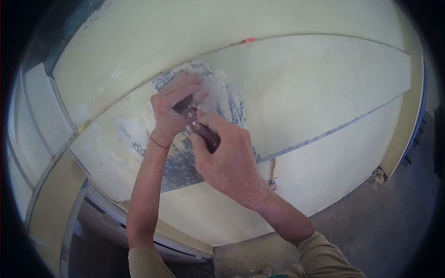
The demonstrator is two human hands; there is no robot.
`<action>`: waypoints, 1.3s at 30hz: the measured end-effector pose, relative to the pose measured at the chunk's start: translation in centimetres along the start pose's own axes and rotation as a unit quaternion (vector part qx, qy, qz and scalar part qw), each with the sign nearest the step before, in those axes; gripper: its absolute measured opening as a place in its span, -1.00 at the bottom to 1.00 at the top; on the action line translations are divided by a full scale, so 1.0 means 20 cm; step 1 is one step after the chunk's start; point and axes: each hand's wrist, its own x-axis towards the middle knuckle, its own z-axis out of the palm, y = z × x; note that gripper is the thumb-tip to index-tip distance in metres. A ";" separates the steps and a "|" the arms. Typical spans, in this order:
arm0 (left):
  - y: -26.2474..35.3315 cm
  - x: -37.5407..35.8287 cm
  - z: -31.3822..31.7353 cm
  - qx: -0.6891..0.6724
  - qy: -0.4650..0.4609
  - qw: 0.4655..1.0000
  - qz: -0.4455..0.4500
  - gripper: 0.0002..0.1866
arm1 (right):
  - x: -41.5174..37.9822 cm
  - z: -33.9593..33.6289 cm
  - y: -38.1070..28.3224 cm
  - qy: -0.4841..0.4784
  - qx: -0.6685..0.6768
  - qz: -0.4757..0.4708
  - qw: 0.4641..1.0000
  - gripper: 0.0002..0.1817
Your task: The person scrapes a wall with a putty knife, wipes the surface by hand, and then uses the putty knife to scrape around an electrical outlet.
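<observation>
My right hand (227, 160) is wrapped around the dark red-brown, riveted handle of a scraper (205, 132). The tool points up and to the left, against the wall panel (315, 88). My left hand (169, 104) is closed over the tool's front end, its fingers bent across it, so the blade is hidden. Around both hands lies a patch of partly stripped paint (178, 171), with grey showing between pale yellowish remains. Pale flakes speckle both forearms and the handle.
A raised ledge line runs along the panel's top, with a small red object (248, 40) on it. Below the panel, a cable (272, 169) hangs at a white wall fitting (274, 184). A door frame (51, 213) stands at left. Grey floor (333, 241) spreads at lower right.
</observation>
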 end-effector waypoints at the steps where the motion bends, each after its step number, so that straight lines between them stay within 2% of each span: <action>1: 0.01 -0.02 -0.01 -0.008 -0.025 1.000 -0.008 -0.81 | -0.01 0.01 0.01 0.008 0.007 0.011 1.000 -0.75; 2: 0.00 -0.01 -0.03 -0.013 -0.045 0.999 -0.013 -0.73 | 0.00 0.02 0.01 0.015 0.012 0.015 1.000 -0.75; 3: -0.02 0.07 -0.03 0.004 -0.029 0.999 0.015 -0.73 | 0.05 0.01 0.02 0.018 0.014 -0.021 1.000 -0.75; 5: -0.01 0.10 -0.03 -0.042 0.006 0.998 -0.035 -0.78 | 0.08 0.02 0.01 0.022 -0.007 -0.074 0.997 -0.79; 6: 0.00 0.07 -0.02 -0.041 0.008 0.998 -0.041 -0.78 | 0.06 0.01 0.02 0.016 -0.009 -0.072 0.997 -0.79; 8: 0.00 0.05 -0.01 0.002 -0.026 0.999 0.028 -0.84 | 0.03 0.01 0.03 0.028 0.033 -0.035 0.998 -0.81; 9: -0.04 0.09 -0.03 0.002 -0.024 0.999 0.032 -0.84 | 0.08 0.03 0.04 0.030 0.032 -0.039 0.998 -0.81; 11: -0.12 0.16 -0.07 -0.016 -0.025 0.999 -0.033 -0.77 | 0.20 0.09 0.06 0.061 0.008 -0.090 0.994 -0.74; 12: -0.12 0.17 -0.08 -0.050 -0.058 0.993 -0.088 -0.74 | 0.17 0.07 0.04 0.061 0.009 -0.087 0.994 -0.74; 13: -0.10 0.16 -0.08 -0.048 -0.059 0.994 -0.083 -0.74 | 0.11 0.05 0.00 0.049 0.001 -0.057 0.997 -0.73; 15: -0.01 0.08 -0.03 0.005 -0.060 0.997 0.048 -0.73 | 0.03 0.01 0.01 0.036 -0.009 -0.033 0.999 -0.72; 17: 0.05 0.05 0.01 -0.002 -0.073 0.997 0.034 -0.71 | -0.02 0.00 0.09 0.053 -0.013 -0.021 0.998 -0.71; 20: 0.03 0.03 0.04 0.009 -0.034 0.999 0.040 -0.69 | -0.01 -0.01 0.07 0.063 -0.010 -0.040 0.997 -0.71; 23: -0.03 0.07 0.06 0.011 -0.029 0.998 0.059 -0.70 | 0.02 -0.02 0.06 0.054 0.008 -0.004 0.998 -0.72; 25: -0.05 0.10 0.03 -0.015 -0.032 0.996 0.076 -0.75 | 0.04 0.00 0.04 0.056 -0.010 -0.023 0.998 -0.73; 28: 0.04 0.07 0.07 -0.028 -0.013 0.999 0.018 -0.86 | 0.00 -0.03 0.05 0.061 -0.029 -0.029 0.997 -0.75; 31: -0.01 0.13 0.05 -0.026 -0.027 0.998 0.049 -0.86 | 0.08 -0.04 0.01 0.059 -0.049 -0.040 0.996 -0.78; 32: 0.00 0.12 0.09 -0.056 0.023 0.998 -0.005 -0.86 | 0.07 -0.04 0.00 0.050 -0.056 -0.036 0.997 -0.80; 33: 0.02 0.09 0.11 -0.058 0.022 0.998 -0.011 -0.86 | 0.05 -0.06 0.01 0.047 -0.058 -0.031 0.997 -0.80; 35: 0.06 0.06 0.11 -0.008 -0.013 1.000 0.012 -0.86 | 0.02 -0.09 0.05 0.050 -0.028 -0.020 0.998 -0.81; 39: 0.02 0.14 0.09 -0.017 0.019 1.000 0.004 -0.85 | 0.08 -0.08 0.02 0.042 -0.048 -0.063 0.996 -0.81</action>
